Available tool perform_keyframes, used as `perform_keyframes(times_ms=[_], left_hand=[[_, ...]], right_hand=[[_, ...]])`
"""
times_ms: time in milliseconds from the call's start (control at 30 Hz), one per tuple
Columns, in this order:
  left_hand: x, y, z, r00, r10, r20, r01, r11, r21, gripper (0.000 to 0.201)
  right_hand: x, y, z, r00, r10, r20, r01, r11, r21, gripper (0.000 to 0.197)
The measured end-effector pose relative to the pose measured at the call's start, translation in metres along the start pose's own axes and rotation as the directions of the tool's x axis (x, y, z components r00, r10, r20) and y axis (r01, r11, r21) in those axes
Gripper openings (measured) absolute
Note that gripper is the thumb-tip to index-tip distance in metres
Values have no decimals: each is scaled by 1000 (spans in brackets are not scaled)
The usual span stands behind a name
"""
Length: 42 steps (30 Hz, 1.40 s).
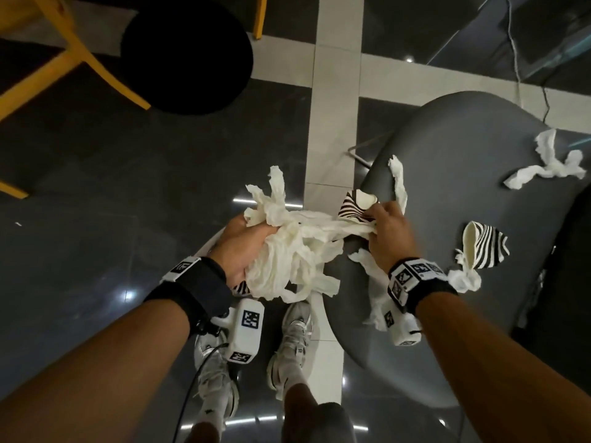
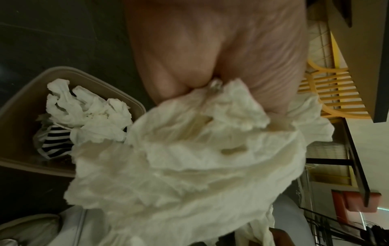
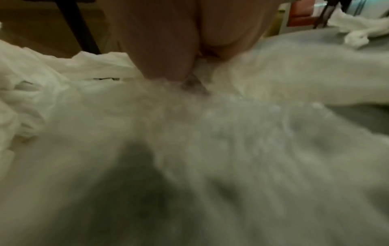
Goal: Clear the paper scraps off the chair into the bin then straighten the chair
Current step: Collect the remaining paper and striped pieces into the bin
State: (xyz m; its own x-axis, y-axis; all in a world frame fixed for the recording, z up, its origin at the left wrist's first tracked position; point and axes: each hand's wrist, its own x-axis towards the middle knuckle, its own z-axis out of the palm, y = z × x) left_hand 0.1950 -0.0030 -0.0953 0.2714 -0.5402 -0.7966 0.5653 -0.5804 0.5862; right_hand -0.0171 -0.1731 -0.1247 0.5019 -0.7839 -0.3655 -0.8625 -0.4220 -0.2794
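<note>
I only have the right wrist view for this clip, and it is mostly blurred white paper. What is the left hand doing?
Observer: The left hand grips a big bundle of white paper beside the grey chair.
Operator: Is a bin anywhere?
Observer: Yes, the left wrist view shows a bin below that hand, already holding white and striped scraps.
Operator: What is left on the seat?
Observer: A striped paper piece and a twisted white scrap lie on the seat; the right hand pinches more paper at its edge.
</note>
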Motion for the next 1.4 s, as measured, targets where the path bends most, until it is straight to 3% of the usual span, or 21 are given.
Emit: perform_keyframes(times_ms=[100, 167, 267, 367, 400, 467, 600, 667, 733, 867, 967, 1033, 1067, 1167, 1233, 1300, 1367, 1400], left_hand=[[3, -7, -18, 1000, 11, -28, -11, 1000, 8, 24], [6, -15, -32, 998, 29, -61, -28, 999, 25, 24], [16, -37, -57, 985, 100, -144, -90, 993, 77, 29], [36, -68, -83, 969, 156, -190, -124, 978, 170, 34], [46, -82, -95, 967, 162, -197, -121, 971, 206, 34], [70, -112, -113, 971, 143, -192, -78, 947, 313, 42], [116, -165, -126, 995, 23, -98, 35, 834, 550, 73], [140, -190, -128, 997, -32, -70, 68, 793, 605, 78], [155, -212, -129, 998, 20, -64, 27, 749, 662, 78], [169, -229, -133, 982, 131, -133, -4, 726, 688, 49], [165, -223, -136, 971, 177, -163, 29, 586, 810, 52], [158, -209, -140, 971, 200, -132, 17, 492, 870, 56], [154, -200, -141, 970, 203, -135, 23, 475, 880, 51], [150, -183, -146, 960, 252, -118, 2, 417, 909, 33], [149, -184, -152, 967, 252, -46, -54, 374, 926, 30], [148, -188, -159, 973, 227, 25, -106, 351, 930, 29], [145, -190, -166, 973, 221, 66, -141, 345, 928, 31], [142, -190, -168, 967, 242, 76, -157, 335, 929, 34]], right_hand=[[-10, -31, 18, 993, 97, -70, -74, 957, 281, 21], [-19, -71, 34, 984, 162, -72, -100, 842, 531, 12], [-29, -136, 77, 978, 206, 24, -157, 662, 733, 9], [-26, -174, 138, 958, 246, 147, -261, 537, 802, 6], [-22, -178, 164, 952, 254, 172, -287, 539, 792, 4], [-15, -176, 217, 946, 248, 208, -321, 634, 703, 8], [10, -160, 305, 887, 272, 374, -434, 768, 471, 16], [24, -150, 333, 894, 152, 423, -299, 902, 310, 32], [32, -148, 334, 828, 92, 554, -238, 951, 198, 37], [39, -139, 325, 797, 121, 592, -177, 984, 36, 49], [16, -143, 298, 814, 156, 560, -218, 975, 47, 73], [-3, -138, 278, 844, 72, 531, -161, 980, 122, 92], [-11, -135, 271, 835, 6, 551, -95, 987, 132, 99], [-30, -136, 270, 706, -132, 695, 79, 991, 109, 113], [-30, -142, 280, 653, -168, 739, 158, 984, 84, 111], [-25, -147, 288, 638, -178, 749, 229, 973, 37, 93], [-16, -150, 287, 670, -195, 716, 269, 963, 10, 52], [-10, -149, 288, 710, -168, 684, 219, 976, 12, 36]])
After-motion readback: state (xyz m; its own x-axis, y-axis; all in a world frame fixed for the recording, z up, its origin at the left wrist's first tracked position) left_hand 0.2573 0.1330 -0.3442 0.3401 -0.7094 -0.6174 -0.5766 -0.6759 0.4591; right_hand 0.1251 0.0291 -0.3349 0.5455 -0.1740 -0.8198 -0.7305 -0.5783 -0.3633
